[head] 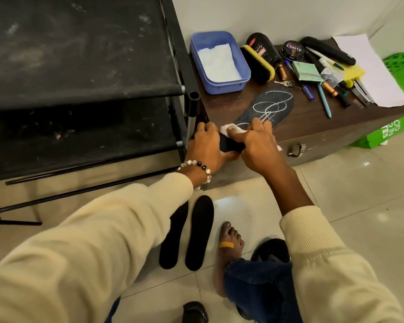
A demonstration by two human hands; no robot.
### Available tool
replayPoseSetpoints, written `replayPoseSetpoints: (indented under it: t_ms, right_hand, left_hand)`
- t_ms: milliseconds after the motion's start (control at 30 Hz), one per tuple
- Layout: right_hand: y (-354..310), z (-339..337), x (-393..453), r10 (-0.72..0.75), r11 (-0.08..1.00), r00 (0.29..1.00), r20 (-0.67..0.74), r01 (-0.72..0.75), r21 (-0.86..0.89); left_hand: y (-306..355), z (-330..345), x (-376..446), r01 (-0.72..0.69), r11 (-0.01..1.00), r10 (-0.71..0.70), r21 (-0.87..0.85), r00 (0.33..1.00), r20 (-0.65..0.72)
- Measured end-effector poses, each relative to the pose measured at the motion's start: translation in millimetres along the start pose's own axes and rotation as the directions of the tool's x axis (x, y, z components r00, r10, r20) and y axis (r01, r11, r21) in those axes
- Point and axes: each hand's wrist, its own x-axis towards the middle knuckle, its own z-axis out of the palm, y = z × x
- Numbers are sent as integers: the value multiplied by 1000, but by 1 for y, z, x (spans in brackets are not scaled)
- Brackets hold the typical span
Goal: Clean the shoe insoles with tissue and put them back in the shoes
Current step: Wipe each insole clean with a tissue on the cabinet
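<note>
Head-worn view, forward and downward.

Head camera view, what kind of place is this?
Likely a home shoe-care corner: a black shoe rack, a low wooden cabinet holding a shoe brush and polish tin, on tiled floor.
</note>
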Motion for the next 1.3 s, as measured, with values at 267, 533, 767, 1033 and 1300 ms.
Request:
replayPoseSetpoints:
  t_ms: [267, 533, 767, 1033, 1300]
  right_hand:
    - [8, -6, 6, 47, 988, 998, -30, -50, -144]
    - [4, -7, 10, -34, 994, 992, 119, 46, -94]
    - [2, -6, 8, 134, 985, 991, 8, -132, -113]
    - [12, -9, 3, 154, 986, 984, 87, -148, -79]
    - [16, -14, -9, 61, 995, 977, 202, -45, -85]
  left_hand:
    - [-1, 0, 2, 14, 1000, -14, 9, 1000, 14]
    - [0, -1, 2, 18, 1000, -18, -11, 1000, 20]
    - [1, 0, 2, 19, 1000, -20, 18, 1000, 23]
    - [2, -2, 1, 9, 999, -10, 31, 1000, 20]
    - [3, -2, 0, 12, 999, -13, 39, 1000, 28]
